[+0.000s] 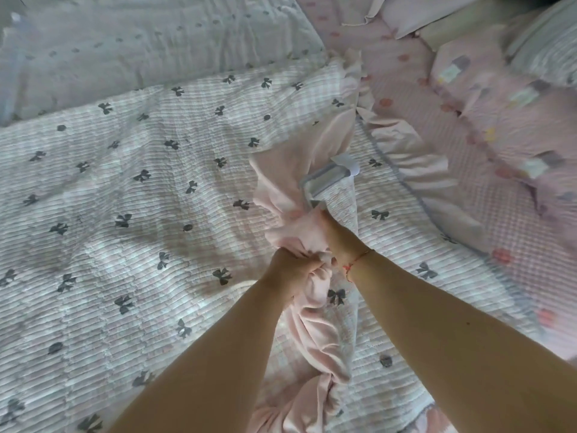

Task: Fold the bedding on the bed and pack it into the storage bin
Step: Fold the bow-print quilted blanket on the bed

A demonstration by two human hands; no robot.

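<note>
Two hands — left hand (292,270), right hand (332,237) — fingers clenched on one bunched pink ruffle edge (307,335) of the bow-print quilt (131,214); perhaps two pillows (487,98) behind, blurred.

A pink checked sheet (505,232) with coral dots is lying to the right of the quilt (125,214), running under its frilled edge. A pink pillow (487,67) with small coloured patches is resting on the sheet at the far right, blurred. Behind it, a striped pillow (552,42) is sitting in the top right corner. A plain pink pillow (421,10) is lying along the top edge, and a beige roll (452,35) is showing between the pillows.
</note>
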